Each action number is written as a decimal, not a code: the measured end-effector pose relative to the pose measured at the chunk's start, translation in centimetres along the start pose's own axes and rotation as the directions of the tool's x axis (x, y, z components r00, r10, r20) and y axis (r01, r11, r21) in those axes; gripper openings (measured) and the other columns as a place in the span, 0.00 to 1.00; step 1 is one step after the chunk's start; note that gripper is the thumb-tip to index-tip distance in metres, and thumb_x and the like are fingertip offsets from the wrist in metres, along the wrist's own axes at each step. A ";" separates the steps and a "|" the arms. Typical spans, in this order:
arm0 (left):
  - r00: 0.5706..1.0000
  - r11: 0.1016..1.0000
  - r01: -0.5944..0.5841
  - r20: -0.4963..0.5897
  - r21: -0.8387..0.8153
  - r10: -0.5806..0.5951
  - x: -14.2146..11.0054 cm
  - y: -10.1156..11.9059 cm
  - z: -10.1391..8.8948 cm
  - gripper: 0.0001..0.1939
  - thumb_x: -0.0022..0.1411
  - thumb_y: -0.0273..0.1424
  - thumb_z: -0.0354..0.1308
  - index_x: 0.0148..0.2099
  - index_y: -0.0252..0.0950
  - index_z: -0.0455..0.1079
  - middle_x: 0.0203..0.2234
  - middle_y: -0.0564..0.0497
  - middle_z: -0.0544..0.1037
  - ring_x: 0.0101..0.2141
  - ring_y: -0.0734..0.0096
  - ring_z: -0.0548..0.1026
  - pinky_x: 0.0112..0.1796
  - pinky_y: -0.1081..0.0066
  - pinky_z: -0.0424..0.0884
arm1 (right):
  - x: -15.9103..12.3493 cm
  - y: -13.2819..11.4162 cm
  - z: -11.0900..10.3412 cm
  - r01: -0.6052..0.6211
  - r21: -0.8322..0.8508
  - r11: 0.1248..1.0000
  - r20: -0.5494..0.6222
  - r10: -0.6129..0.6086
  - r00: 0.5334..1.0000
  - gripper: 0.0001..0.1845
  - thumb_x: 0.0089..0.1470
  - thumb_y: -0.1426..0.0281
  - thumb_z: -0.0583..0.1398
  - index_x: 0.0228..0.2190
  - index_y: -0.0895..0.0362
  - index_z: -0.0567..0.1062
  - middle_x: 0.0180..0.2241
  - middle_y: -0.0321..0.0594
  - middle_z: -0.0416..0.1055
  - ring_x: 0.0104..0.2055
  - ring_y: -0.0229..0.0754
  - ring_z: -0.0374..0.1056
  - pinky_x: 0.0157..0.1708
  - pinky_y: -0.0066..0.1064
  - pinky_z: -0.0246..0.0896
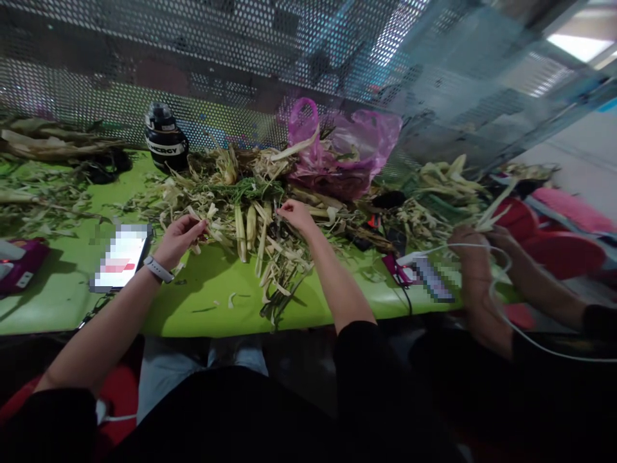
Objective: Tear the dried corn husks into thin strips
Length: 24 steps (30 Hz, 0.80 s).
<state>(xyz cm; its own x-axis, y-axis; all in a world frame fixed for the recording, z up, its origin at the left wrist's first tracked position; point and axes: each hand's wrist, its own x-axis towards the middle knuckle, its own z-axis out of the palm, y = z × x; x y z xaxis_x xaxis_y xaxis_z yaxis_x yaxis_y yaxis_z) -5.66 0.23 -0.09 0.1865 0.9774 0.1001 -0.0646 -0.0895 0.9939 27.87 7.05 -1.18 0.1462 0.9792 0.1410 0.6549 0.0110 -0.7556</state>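
My left hand (180, 239), a light band on its wrist, is pinched closed around a small piece of pale dried husk (211, 217). Across the pile, my right hand (295, 215) has its thumb and forefinger pressed together; whatever lies between them is too small to make out. Between the two hands lie several pale rolled husk bundles (251, 226). Beyond them is a tuft of green sprigs (258, 188). Loose husk strips and thin stalks (284, 270) spread toward the table's front edge, below my right hand.
A phone (120, 257) lies left on the green table (193, 308). Behind are a black bottle (166, 145), a pink plastic bag (344, 161) and a perforated metal screen (231, 83). At right, a co-worker's hands (475, 241) hold husk strips, near a second phone (434, 280) and white cable.
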 end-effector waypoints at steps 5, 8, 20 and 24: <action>1.000 1.000 -0.011 0.007 -0.029 0.011 0.2 0.1 -0.5 0.14 0.54 0.41 0.64 0.34 0.35 0.70 0.26 0.51 0.76 0.24 0.77 0.71 0.24 0.76 0.62 | -1.5 -1.4 -1.9 -0.205 0.247 0.947 0.106 0.184 0.977 0.09 0.44 0.67 0.61 0.22 0.57 0.65 0.17 0.29 0.61 0.19 0.31 0.55 0.22 0.25 0.49; 1.000 0.999 -0.014 0.014 -0.044 0.015 0.3 0.2 -0.6 0.15 0.54 0.41 0.64 0.34 0.34 0.70 0.26 0.51 0.76 0.25 0.77 0.71 0.25 0.76 0.63 | -2.7 -3.8 -2.6 -0.159 0.433 0.887 0.210 0.072 0.975 0.09 0.46 0.65 0.60 0.27 0.58 0.68 0.28 0.37 0.72 0.25 0.32 0.64 0.23 0.23 0.54; 0.998 0.997 -0.066 -0.011 -0.046 0.065 0.2 0.3 -0.6 0.16 0.52 0.42 0.66 0.33 0.34 0.70 0.24 0.52 0.75 0.24 0.77 0.70 0.24 0.76 0.61 | -5.0 -5.6 -1.5 0.118 -0.724 0.680 0.271 0.124 0.954 0.19 0.50 0.56 0.58 0.29 0.59 0.77 0.32 0.48 0.76 0.36 0.45 0.71 0.34 0.29 0.59; 0.997 0.995 -0.073 0.000 -0.061 0.073 0.2 0.3 -0.6 0.16 0.52 0.42 0.66 0.33 0.34 0.70 0.23 0.53 0.73 0.23 0.78 0.69 0.23 0.77 0.61 | -5.9 -4.6 -0.8 0.111 -0.760 0.640 0.299 0.193 0.935 0.17 0.49 0.58 0.59 0.30 0.59 0.77 0.30 0.48 0.76 0.33 0.45 0.71 0.30 0.29 0.57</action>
<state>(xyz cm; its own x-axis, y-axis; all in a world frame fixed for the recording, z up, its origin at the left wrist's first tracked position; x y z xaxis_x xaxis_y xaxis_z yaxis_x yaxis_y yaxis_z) -6.22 0.48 0.15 0.1817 0.9681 0.1727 -0.1377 -0.1488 0.9792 24.57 1.04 2.02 0.0418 0.9778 -0.2054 0.9991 -0.0389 0.0181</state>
